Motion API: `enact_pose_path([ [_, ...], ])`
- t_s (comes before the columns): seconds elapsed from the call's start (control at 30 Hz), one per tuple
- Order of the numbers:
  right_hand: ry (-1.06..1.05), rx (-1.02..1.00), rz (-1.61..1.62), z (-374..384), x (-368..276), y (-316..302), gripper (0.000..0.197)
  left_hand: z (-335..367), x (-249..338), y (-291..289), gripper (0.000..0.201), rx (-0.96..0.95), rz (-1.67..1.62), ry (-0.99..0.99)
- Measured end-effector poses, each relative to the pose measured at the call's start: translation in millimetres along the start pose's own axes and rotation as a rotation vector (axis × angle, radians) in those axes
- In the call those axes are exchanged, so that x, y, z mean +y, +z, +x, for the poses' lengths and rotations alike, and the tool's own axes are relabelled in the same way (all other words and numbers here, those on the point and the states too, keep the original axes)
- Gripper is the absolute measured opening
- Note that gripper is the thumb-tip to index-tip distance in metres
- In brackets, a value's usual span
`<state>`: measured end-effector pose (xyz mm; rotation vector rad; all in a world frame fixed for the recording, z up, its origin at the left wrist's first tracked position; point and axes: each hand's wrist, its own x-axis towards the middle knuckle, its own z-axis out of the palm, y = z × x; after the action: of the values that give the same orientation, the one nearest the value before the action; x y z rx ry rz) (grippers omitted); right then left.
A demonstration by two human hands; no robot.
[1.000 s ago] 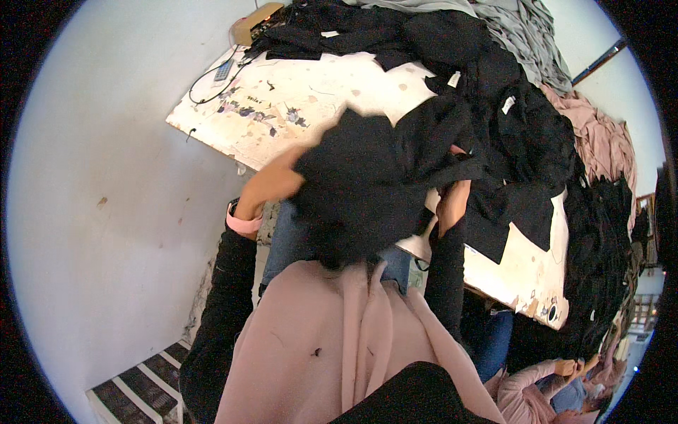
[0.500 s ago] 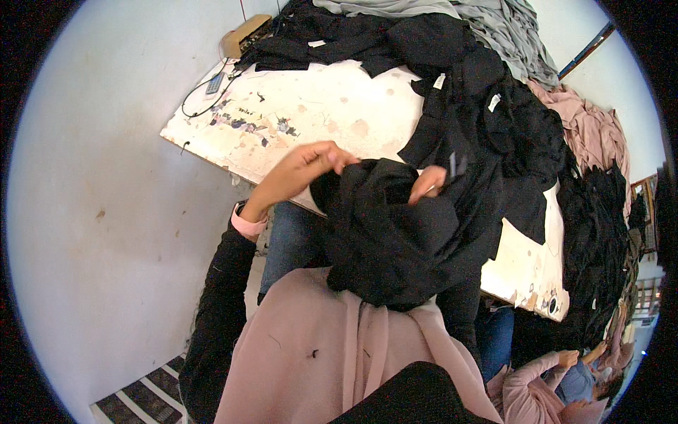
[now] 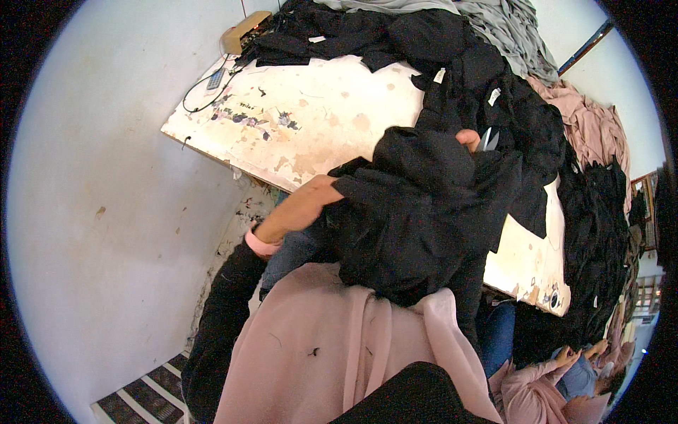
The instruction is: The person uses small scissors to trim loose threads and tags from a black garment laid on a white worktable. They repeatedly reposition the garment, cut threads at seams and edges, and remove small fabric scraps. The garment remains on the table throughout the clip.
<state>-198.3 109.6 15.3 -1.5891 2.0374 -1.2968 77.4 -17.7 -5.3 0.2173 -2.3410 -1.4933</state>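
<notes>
The surface (image 3: 332, 106) glares near-white — the cloth (image 3: 417, 219) sinks dark, losing detail — and the fisheye view bends toward grainy black edges.

Counter (image 3: 332, 106) top is stained. Tan box (image 3: 246, 32) at far left, small grey keypad device (image 3: 215, 79) nearby. Grey cloth (image 3: 512, 35) far end, pink cloth (image 3: 593, 124) right. Co-worker's pink sleeve (image 3: 531, 378) lower right.
</notes>
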Motion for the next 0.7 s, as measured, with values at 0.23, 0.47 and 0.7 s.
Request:
enact_pose_path([
  [0.23,-0.127,-0.276,0.089,24.9,-54.1,-28.0,0.044,36.2,72.0,-66.8,0.045,-1.406,-0.32,0.03],
  [0.47,-0.245,-1.376,0.216,0.0,-103.5,-56.7,0.045,22.7,136.1,-147.3,0.024,0.194,0.165,0.312],
  [0.7,-0.053,-0.03,-1.092,-26.0,-165.4,-89.9,0.047,-8.6,198.1,-134.9,0.027,-0.657,0.655,0.026],
])
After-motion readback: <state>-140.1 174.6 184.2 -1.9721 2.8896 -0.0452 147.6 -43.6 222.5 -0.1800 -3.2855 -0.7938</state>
